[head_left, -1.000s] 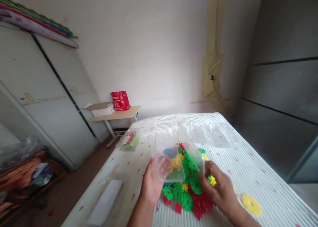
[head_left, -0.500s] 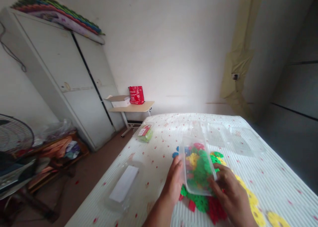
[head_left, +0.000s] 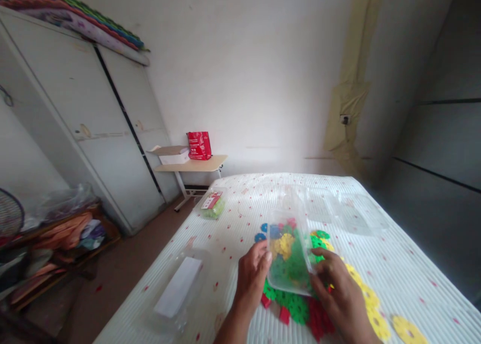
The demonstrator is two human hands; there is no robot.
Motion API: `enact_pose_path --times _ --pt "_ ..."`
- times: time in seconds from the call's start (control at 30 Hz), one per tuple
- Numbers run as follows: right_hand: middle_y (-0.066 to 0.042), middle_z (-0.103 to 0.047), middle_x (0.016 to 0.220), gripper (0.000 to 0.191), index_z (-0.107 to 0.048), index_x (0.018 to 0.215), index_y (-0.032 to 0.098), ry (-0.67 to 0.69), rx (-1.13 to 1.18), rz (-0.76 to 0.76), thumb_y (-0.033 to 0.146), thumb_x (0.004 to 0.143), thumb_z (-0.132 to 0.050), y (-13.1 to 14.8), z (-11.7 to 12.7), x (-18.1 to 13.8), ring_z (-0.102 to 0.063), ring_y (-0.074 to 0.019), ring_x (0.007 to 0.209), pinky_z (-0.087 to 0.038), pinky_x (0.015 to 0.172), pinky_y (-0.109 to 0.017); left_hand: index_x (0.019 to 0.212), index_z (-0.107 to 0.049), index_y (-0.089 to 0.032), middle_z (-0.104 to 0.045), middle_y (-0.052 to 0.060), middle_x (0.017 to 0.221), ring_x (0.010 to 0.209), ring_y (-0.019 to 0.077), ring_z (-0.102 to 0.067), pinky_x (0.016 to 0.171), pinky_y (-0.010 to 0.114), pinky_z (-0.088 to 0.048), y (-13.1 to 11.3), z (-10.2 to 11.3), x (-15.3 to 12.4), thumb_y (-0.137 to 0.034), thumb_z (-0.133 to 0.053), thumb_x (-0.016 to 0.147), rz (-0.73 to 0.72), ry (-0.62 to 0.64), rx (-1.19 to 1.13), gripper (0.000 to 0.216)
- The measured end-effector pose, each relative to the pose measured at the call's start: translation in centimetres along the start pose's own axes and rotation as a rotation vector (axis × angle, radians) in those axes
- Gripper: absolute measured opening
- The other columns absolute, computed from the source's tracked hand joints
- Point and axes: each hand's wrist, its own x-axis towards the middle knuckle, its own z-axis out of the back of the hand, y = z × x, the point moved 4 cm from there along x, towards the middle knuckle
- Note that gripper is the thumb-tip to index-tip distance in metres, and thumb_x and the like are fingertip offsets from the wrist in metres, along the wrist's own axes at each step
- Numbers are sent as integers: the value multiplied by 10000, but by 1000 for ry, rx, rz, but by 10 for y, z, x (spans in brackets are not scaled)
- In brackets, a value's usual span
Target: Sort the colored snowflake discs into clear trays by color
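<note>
A clear plastic container (head_left: 289, 285) is held between my two hands, over a spread of plastic discs. My left hand (head_left: 253, 269) grips its left side, thumb toward me. On the right side, the curled fingers of my right hand (head_left: 334, 284) press against the container's edge; some fingertips are hidden. Yellow notched discs (head_left: 286, 246) and green ones show in or through the container, and I cannot tell which lie beneath it. Around it lie green discs (head_left: 298, 306), red pieces (head_left: 284, 315), blue discs (head_left: 260, 237) and a row of yellow discs (head_left: 370, 294).
A clear tray with a white paper slip (head_left: 178, 286) lies to the left. Farther back is a labelled clear box with green contents (head_left: 214, 206). Clear empty containers (head_left: 356, 213) stand at the back right. Beyond the table (head_left: 225, 264) are a red bag (head_left: 200, 145) and a cabinet (head_left: 112, 133).
My view has turned slightly right, so everything sits farther left. Both hands stay on the container. My left thumb now lies against its side, and the contents look shifted.
</note>
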Motion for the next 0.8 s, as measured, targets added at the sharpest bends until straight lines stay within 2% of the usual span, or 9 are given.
enact_pose_path --times 0.07,0.13,0.23,0.33,0.43,0.5,0.67,0.8 --pt "-78 -609 1028 110 -506 755 224 -4 7 29 257 857 -485 2 1 0 -613 -192 923 -529 727 -282 1116 -597 -126 -694 94 909 835 206 -638 763 280 -492 1 -1 -1 -414 -560 763 46 34 -32 457" --pt "-78 -608 1034 95 -516 768 223 -15 37 34 248 855 -488 4 4 2 -609 -193 948 -525 749 -286 1099 -606 -113 -691 104 938 864 213 -637 750 272 -496 3 1 1 -370 -566 743 100 3 -32 440" --pt "-79 -614 1046 95 -531 776 216 -72 113 -60 276 846 -507 2 19 9 -630 -188 911 -534 711 -265 1088 -603 -129 -689 87 913 785 198 -641 594 241 -498 3 12 14 -363 -481 767 146 -107 57 415" --pt "-64 -658 925 134 -558 844 205 -182 216 -264 336 814 -563 -7 39 16 -662 -170 754 -547 619 -234 1133 -561 -152 -683 45 810 588 148 -612 468 211 -448 2 30 46 -354 -424 786 178 -229 228 424" --pt "-28 -678 727 250 -577 900 189 -286 332 -457 392 763 -622 -16 52 18 -663 -163 622 -556 568 -226 1081 -577 -172 -683 26 766 505 114 -592 449 191 -426 8 41 91 -325 -383 809 239 -222 488 367" --pt "-32 -686 701 283 -588 862 180 -340 386 -537 415 720 -658 -21 57 18 -668 -172 617 -560 557 -225 1031 -595 -173 -683 26 718 488 117 -595 446 193 -424 17 43 121 -324 -386 815 269 -214 536 336" --pt "-60 -701 787 316 -608 834 168 -401 438 -614 428 675 -691 -30 60 17 -669 -169 629 -566 564 -224 925 -621 -159 -656 17 640 487 123 -604 466 203 -443 46 39 173 -310 -413 839 341 -180 602 271" --pt "-68 -706 817 329 -617 892 167 -387 448 -628 417 690 -687 -35 59 14 -675 -172 651 -572 573 -217 974 -600 -136 -653 26 767 600 114 -615 565 243 -498 68 35 192 -347 -448 892 404 -117 616 273"
